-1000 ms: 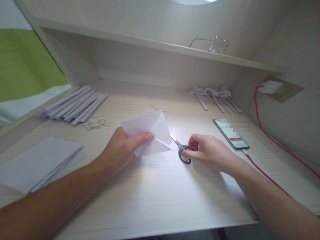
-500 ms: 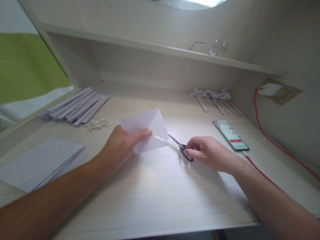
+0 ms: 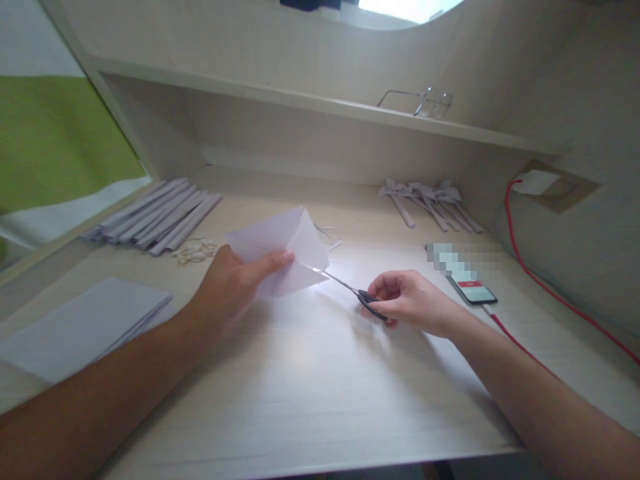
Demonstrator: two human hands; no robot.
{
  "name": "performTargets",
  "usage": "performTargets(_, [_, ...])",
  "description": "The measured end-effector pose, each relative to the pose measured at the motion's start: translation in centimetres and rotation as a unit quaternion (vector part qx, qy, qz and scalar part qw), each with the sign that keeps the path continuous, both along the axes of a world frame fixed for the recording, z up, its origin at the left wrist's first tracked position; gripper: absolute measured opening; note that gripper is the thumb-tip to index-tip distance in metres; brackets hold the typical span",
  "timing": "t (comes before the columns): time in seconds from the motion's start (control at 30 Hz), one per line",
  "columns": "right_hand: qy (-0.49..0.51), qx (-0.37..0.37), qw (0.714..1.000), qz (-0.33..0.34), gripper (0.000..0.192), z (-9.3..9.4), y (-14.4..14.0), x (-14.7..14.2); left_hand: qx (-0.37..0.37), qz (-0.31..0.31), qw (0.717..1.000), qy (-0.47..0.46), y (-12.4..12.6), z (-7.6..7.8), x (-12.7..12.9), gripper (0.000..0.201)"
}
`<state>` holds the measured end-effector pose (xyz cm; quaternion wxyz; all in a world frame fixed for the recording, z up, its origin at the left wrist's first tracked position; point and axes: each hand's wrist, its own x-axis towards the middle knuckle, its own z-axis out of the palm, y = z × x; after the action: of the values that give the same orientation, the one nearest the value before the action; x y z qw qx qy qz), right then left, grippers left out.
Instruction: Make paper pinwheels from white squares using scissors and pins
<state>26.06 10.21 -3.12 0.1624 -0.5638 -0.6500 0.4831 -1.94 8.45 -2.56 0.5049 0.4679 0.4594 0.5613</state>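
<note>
Head view: the left hand [image 3: 237, 277] pinches the paper [image 3: 303, 243] under its thumb; the right hand [image 3: 410, 303], fingers curled, grips the scissors [image 3: 362, 295] by the handles, blade tips at the paper's right edge.

Left hand [image 3: 235, 279]: fingers behind paper [image 3: 306, 245]
Scissors [image 3: 365, 298]: tips unclear
Sheets [image 3: 95, 317], desk's [image 3: 320, 393] left edge: partly behind forearm [image 3: 130, 373]
Phone [image 3: 469, 285]: upper screen pixelated

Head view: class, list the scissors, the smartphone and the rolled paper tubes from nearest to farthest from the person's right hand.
1. Scissors, held in the right hand.
2. Smartphone, lying to the right of that hand.
3. Rolled paper tubes, at the back left of the desk.
</note>
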Motion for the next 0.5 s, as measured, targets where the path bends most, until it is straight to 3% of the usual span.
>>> performTargets(0.23, [0.165, -0.063, 0.984, 0.003, 0.028, -1.2, -0.5, -0.9, 0.019, 0.005, 0.997, -0.077, 0.5, 0.8, -0.5, 0.031])
performTargets(0.33, [0.233, -0.085, 0.968, 0.034, 0.034, -1.7, -0.6, -1.2, 0.035, 0.012, 0.995, -0.094, 0.7, 0.9, -0.6, 0.03])
performTargets(0.5, [0.253, -0.072, 0.963, 0.056, 0.039, -1.3, -0.7, -1.1, 0.042, 0.009, 0.995, -0.092, 0.7, 0.7, -0.4, 0.034])
